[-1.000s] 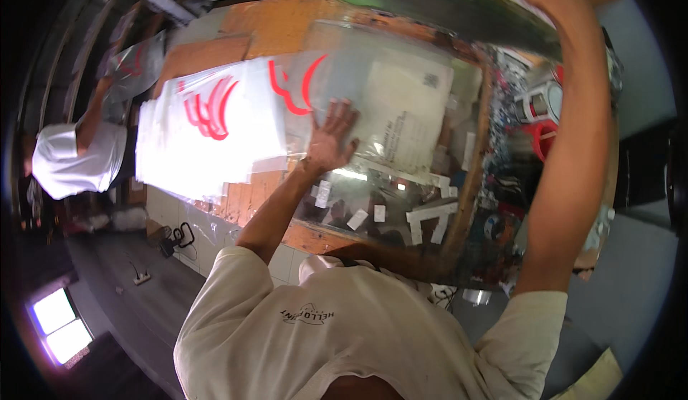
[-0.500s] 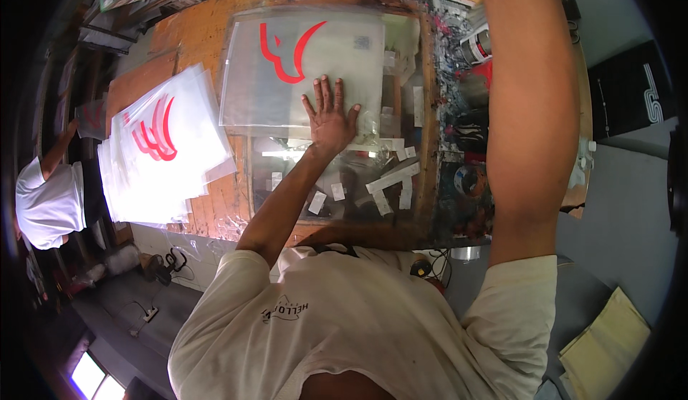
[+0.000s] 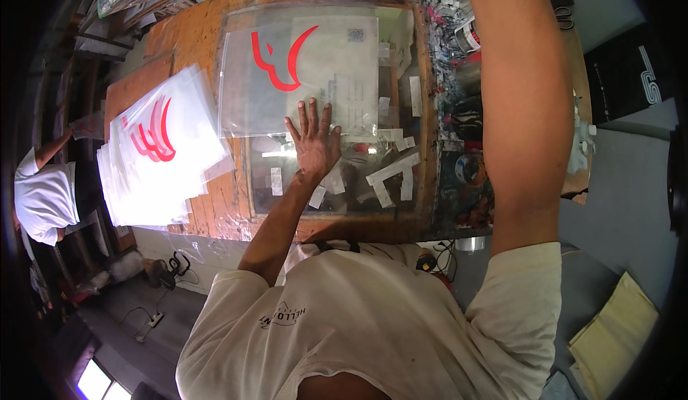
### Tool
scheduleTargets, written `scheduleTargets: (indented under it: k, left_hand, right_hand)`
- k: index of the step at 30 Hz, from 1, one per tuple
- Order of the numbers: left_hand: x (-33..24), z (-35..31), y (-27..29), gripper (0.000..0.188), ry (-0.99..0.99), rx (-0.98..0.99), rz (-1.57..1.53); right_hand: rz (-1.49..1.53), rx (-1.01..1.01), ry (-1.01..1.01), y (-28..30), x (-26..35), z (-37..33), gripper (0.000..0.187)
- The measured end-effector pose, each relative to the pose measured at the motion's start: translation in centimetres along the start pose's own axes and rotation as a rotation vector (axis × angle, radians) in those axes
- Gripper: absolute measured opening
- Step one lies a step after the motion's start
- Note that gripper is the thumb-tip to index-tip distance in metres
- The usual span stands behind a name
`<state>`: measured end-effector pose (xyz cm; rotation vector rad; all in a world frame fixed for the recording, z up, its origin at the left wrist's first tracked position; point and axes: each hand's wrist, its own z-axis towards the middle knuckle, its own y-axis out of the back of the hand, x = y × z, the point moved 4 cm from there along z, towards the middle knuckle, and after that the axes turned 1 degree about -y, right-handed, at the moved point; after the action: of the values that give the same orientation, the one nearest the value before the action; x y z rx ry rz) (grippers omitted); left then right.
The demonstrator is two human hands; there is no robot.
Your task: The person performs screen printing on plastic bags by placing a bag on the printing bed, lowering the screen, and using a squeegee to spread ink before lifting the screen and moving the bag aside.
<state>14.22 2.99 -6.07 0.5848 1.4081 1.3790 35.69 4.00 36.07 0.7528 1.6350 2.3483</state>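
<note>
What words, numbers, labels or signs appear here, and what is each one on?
I won't copy wording, only place it.
Clear sheet: bold red curved marks.
Stack of sheets: similar red marks, overlapping.
Pale sheet under the clear one: a square code and print, too small to read.
Shirt: small dark chest lettering.
Black panel: large pale lettering.
White can: label unreadable.
</note>
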Motion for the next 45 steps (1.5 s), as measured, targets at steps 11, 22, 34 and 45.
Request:
scheduleTargets:
  k: [11,22,34,45]
  left_hand:
    - [0.3,0.0,-0.3,0.058,-0.011,-0.015,0.004]
    - [0.7,-0.7,-0.6,0.059,-0.049,-0.006,-0.013]
    - [-1.7,-0.4,9.1,0.058,0.058,-0.063,-0.668]
    - [1.2,-11.1,3.9,0.050,1.327,0.019,-1.908]
  right_hand:
    - [0.003,0.066,-0.082,-0.5,1.6,-2.3,0.063]
    - [0.034,0.020,-0.052,-2.0,0.7,-2.8,0.059]
    - [-0.099,0.108,-0.121,-6.1,1.7,-8.2,0.064]
    - [0.070,0.332,-0.114,-29.2,-1.1,-25.9,0.045]
